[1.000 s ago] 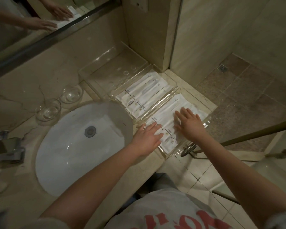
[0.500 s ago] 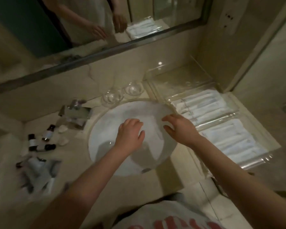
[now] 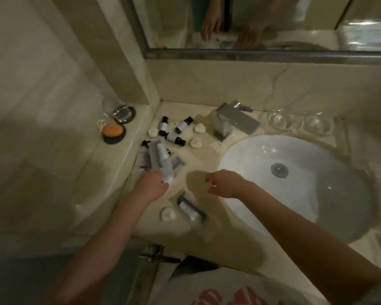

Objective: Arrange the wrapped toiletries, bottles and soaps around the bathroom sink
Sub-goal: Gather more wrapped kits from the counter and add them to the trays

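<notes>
Since the worktop (image 3: 207, 133) left of the sink (image 3: 262, 155) is crowded, go slow. At middle left, the left hand (image 3: 151, 184) pinches the near end of a wrapped tube (image 3: 163, 159). The right hand (image 3: 223, 183) hangs loose and holds nothing. The wrap looks thin and slippery, so I would grab the tube's firm middle. The small bottles (image 3: 174, 137) above look light and may roll. The little soaps (image 3: 195, 142) look hard.

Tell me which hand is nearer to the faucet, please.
Right. The right hand is in front of the faucet, by the left rim of the sink. The left hand is farther to the left, at the pile of wrapped tubes.
</notes>
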